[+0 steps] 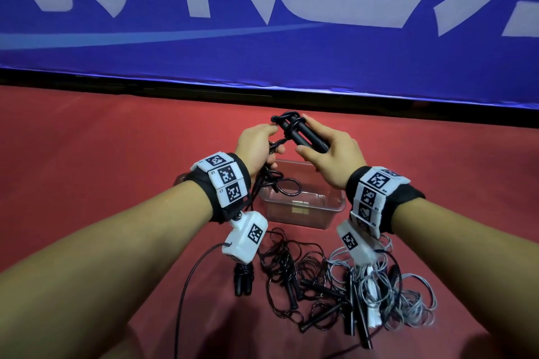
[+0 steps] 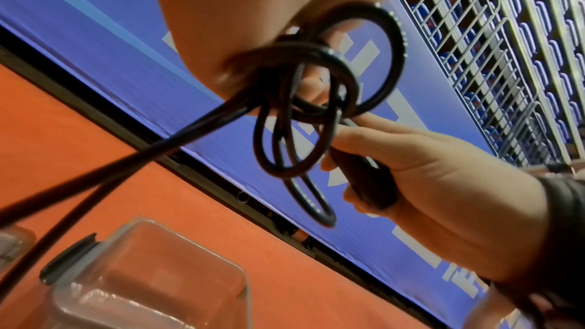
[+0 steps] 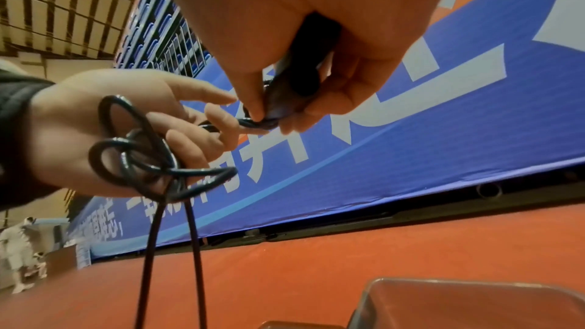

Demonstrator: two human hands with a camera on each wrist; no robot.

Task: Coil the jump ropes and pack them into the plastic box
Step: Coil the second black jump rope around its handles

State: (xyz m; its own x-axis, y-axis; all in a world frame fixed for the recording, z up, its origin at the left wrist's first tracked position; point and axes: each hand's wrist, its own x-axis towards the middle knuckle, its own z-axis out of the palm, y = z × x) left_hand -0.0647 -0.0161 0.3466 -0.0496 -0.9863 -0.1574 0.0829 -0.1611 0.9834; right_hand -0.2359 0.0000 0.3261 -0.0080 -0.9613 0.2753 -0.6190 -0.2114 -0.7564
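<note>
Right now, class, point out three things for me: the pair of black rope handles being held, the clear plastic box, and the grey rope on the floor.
Black handles [image 1: 304, 136], head view: middle of the paired shafts.
Plastic box [image 1: 303, 206], head view: near rim.
Grey rope [image 1: 420, 304], head view: tangled loops at right.

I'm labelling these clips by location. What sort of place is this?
Probably an indoor sports hall or arena: a red sports floor, a big blue banner along its edge, and railings with rows of blue seats behind it.
</note>
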